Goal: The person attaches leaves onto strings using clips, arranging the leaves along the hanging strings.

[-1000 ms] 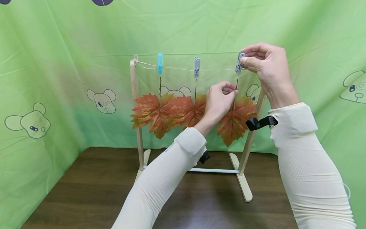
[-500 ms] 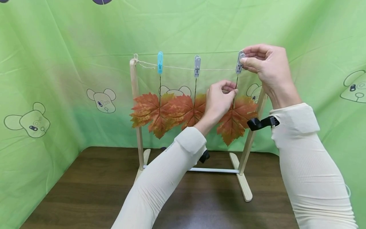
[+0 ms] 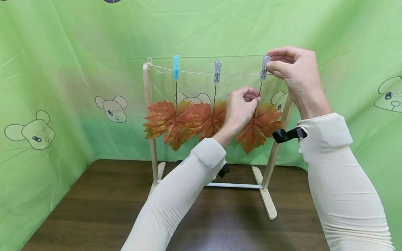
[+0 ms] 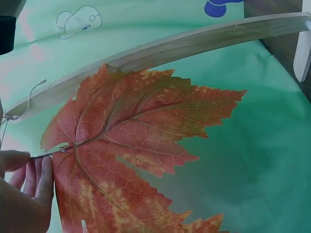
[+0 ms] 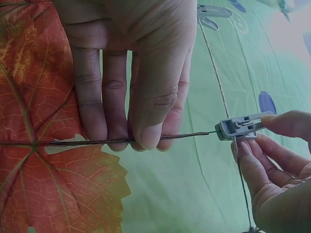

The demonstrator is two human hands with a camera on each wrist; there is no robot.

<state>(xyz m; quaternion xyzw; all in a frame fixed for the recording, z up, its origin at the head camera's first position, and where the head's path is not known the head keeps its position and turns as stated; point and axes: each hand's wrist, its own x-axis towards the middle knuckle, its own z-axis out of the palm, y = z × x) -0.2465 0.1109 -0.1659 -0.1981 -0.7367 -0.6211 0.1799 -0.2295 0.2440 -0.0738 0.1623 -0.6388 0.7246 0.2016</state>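
My right hand [image 3: 298, 75] pinches a grey clothespin [image 3: 264, 68] at the right end of the string [image 3: 201, 73]. In the right wrist view that clothespin [image 5: 239, 127] sits on the string, with the tip of a leaf's stem at its jaws. My left hand [image 3: 240, 106] pinches the stem lower down, just above the orange-red maple leaf [image 3: 255, 127]. The left wrist view shows this leaf [image 4: 121, 131] spread beyond thumb and fingers. Two more maple leaves hang to the left, one from a blue clothespin [image 3: 176, 68], one from another grey clothespin [image 3: 217, 71]; my left hand partly covers the middle leaf.
The string runs between the posts of a wooden stand [image 3: 150, 139], whose feet rest on a brown table [image 3: 94, 209]. A white rod [image 3: 235, 185] joins the posts low down. Green cloth [image 3: 110, 80] printed with bear faces hangs behind and at the sides.
The right-hand leaf has swung slightly up and left, its lower tip now higher. Both hands keep their pinch with hardly any movement.
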